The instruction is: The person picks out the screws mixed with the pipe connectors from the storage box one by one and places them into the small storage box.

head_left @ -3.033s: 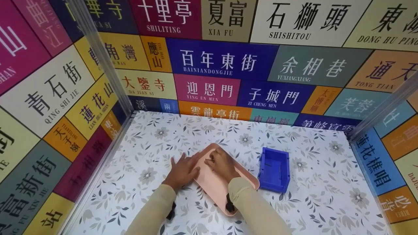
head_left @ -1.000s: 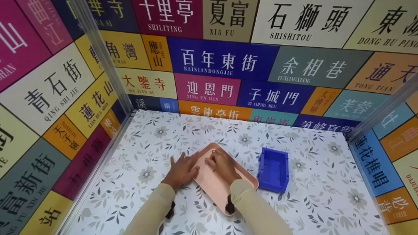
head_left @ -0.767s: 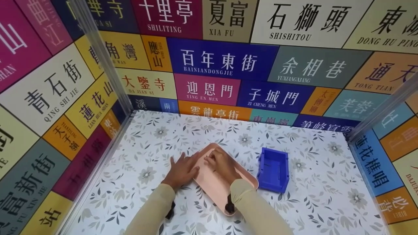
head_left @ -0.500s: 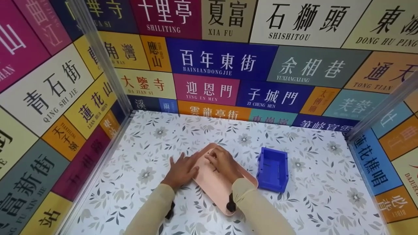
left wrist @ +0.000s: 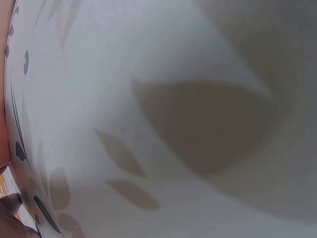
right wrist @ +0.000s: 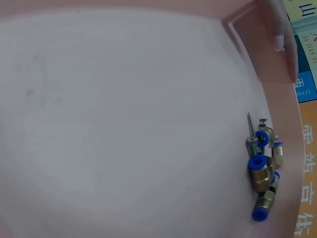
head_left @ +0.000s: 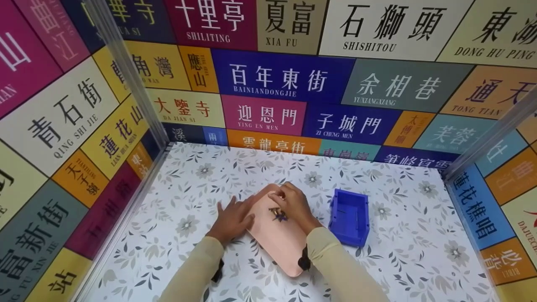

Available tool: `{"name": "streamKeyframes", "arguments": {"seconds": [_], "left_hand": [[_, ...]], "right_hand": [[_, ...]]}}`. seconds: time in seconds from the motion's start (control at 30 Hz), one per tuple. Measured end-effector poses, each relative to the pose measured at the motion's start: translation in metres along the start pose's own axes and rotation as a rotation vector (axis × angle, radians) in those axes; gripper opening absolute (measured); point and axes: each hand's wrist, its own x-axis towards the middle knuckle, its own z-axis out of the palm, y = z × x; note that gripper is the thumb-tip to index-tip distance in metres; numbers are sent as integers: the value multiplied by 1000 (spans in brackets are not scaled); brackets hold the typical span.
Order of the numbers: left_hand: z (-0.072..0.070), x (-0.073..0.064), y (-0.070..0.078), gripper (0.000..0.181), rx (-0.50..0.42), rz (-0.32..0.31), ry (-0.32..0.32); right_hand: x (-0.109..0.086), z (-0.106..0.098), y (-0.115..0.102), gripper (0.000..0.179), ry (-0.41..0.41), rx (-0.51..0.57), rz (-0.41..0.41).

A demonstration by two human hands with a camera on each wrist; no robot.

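My left hand [head_left: 230,220] rests with spread fingers at the left rim of a pink tray [head_left: 275,247]; its fingers [right wrist: 278,29] also show over the tray's rim in the right wrist view. My right hand [head_left: 295,205] is over the far part of the tray, fingers bent and fingertips drawn together; I cannot tell whether they pinch something. Just below them lies a small pile of brass push-in fittings [right wrist: 258,173] with blue collars, together with a few screws [right wrist: 250,124]. The left wrist view shows mostly patterned table covering.
A blue plastic bin [head_left: 364,222] stands right of the tray, with thin dark pieces inside. The table [head_left: 201,260] has a white leaf-and-flower covering. Walls [head_left: 285,79] of coloured signs enclose it at the back and both sides.
My right hand has shifted up and to the right, uncovering the pile of fittings and screws in the tray. The left hand stays at the rim.
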Motion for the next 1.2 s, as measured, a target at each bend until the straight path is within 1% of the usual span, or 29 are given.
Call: {"name": "streamKeyframes", "arguments": {"seconds": [0.07,0.27,0.47,0.57,0.67,0.8,0.9,1.0,1.2], "left_hand": [[0,0,0,64,-4,11,16],[0,0,1,64,-18,-21,-15],[-1,-1,5,65,-26,-65,-41],[-1,-1,5,65,-26,-79,-46],[-1,-2,5,65,-18,-74,-43],[-2,-2,5,65,-13,-73,-50],[-3,-2,6,65,-12,-73,-50],[-4,-2,7,65,-11,-84,-50],[-4,-1,9,65,1,-111,-69]], "right_hand": [[1,-6,0,24,9,-3,-3],[2,-31,4,22,72,-25,-58],[-4,-63,13,22,109,-31,-87],[-9,-81,19,22,133,-46,-96],[-15,-99,29,22,163,-64,-119],[-25,-119,45,21,209,-74,-127],[-33,-131,55,21,239,-76,-116],[-41,-142,64,22,248,-91,-95],[-58,-161,78,22,251,-131,-11]]}}
